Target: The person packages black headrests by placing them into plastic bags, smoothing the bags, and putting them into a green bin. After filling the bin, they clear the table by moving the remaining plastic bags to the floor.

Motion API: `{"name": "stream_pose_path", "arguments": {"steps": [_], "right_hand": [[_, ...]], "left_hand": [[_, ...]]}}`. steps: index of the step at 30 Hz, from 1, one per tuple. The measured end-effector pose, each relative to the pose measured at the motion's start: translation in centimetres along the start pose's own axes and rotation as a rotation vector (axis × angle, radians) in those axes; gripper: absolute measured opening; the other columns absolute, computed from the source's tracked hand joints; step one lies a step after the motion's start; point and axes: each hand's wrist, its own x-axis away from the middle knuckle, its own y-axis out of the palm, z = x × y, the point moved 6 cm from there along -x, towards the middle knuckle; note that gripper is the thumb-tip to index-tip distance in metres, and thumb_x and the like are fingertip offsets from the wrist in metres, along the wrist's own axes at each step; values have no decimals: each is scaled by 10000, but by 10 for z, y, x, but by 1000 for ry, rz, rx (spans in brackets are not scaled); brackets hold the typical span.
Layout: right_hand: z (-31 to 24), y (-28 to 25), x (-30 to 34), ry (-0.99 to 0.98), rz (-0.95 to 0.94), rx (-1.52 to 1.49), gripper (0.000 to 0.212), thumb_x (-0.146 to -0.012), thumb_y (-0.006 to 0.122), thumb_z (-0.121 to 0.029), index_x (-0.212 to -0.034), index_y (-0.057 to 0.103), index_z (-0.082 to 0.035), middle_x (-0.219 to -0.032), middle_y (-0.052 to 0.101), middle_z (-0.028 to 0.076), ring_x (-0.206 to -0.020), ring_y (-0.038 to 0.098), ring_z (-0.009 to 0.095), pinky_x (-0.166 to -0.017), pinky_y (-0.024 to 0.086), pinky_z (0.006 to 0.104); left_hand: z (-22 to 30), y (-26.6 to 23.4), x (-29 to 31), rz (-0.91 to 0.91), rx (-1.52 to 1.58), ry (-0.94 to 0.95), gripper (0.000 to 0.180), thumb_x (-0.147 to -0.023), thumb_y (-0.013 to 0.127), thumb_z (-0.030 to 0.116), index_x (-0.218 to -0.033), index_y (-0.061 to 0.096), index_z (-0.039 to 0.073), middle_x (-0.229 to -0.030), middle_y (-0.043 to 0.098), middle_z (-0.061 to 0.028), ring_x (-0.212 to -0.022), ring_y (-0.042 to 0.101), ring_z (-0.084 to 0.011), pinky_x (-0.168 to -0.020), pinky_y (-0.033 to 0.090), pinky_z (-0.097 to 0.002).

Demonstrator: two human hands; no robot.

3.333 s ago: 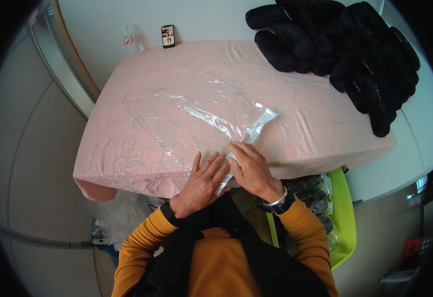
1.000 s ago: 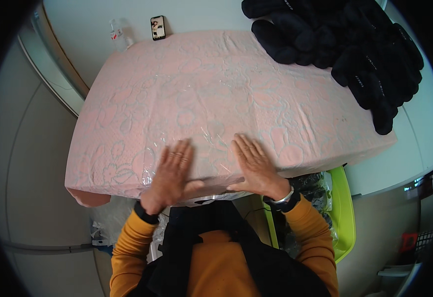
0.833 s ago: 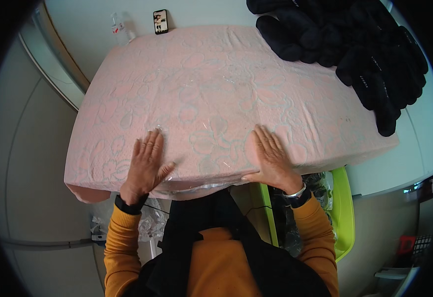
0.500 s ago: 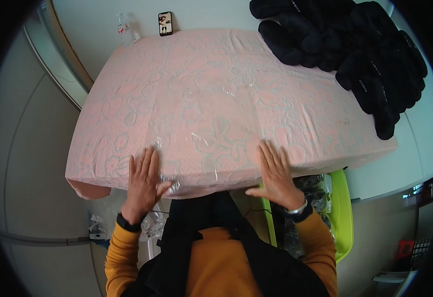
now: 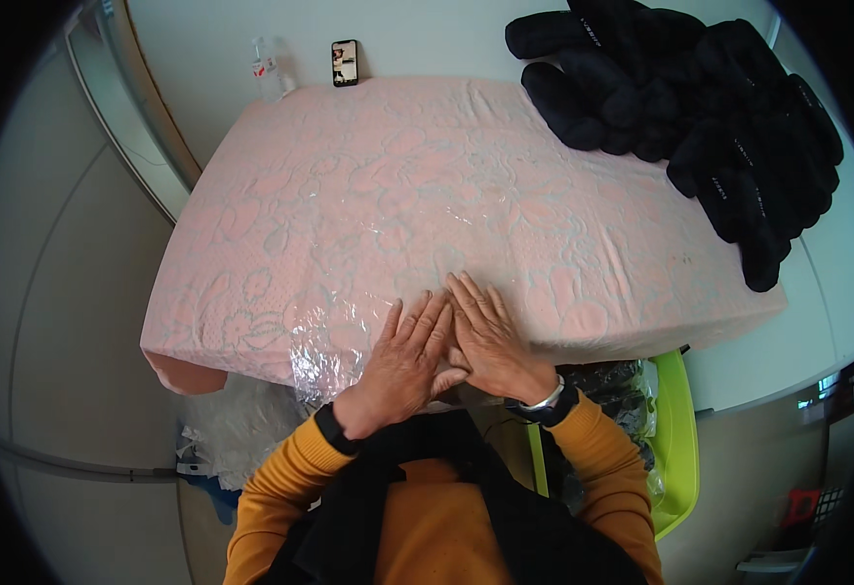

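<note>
Right now, from my remote seat, I have both hands palm down at the near edge of the table, over the clear plastic (image 5: 319,346). The left hand (image 5: 399,366) has its fingers extended and lightly spread, slanting toward the far right; I see nothing clasped in it. The right hand (image 5: 490,346) slants toward the far left, also flat, its fingers straight and gripping nothing. They come together at the middle, thumb against thumb as far as I can see. How hard either palm presses, I cannot tell.

The plastic lies spread on the pink cloth (image 5: 217,253), beyond the hands and left of them, glinting most at the near edge; its full outline is hard for me to trace. At the far left I have a bottle (image 5: 267,78) and, to its right, a phone (image 5: 345,63) propped against the wall (image 5: 427,39). Black cushions (image 5: 632,97) are heaped at the far right. Below the near right edge stands a green bin (image 5: 678,439) holding dark, plastic-wrapped items (image 5: 622,380).
</note>
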Motion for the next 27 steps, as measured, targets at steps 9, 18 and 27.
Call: {"name": "stream_pose_path", "arguments": {"steps": [9,18,27], "right_hand": [[48,-8,9,67,-63,19,806,-961,520,-417,-1507,176,67,-1580,192,242,-1483,161,359,-1199,130,482],[82,-19,31,193,-49,102,798,-964,525,-412,-1500,185,71,-1575,195,250,-1475,173,371,-1194,130,495],[47,-36,11,150,98,1,828,-946,545,-455,-1476,224,95,-1557,205,276,-1465,167,414,-1170,135,569]], "left_hand": [[-74,-16,25,-67,-202,-81,819,-938,476,556,-1480,307,-35,-1563,275,-209,-1460,246,-348,-1179,158,-525],[-151,-43,64,-41,-268,-367,851,-942,433,603,-1479,301,-44,-1557,287,-215,-1455,258,-356,-1176,151,-531],[-146,-45,69,-50,-231,-409,867,-934,449,605,-1471,301,-59,-1557,276,-230,-1457,246,-367,-1171,140,-556]]}}
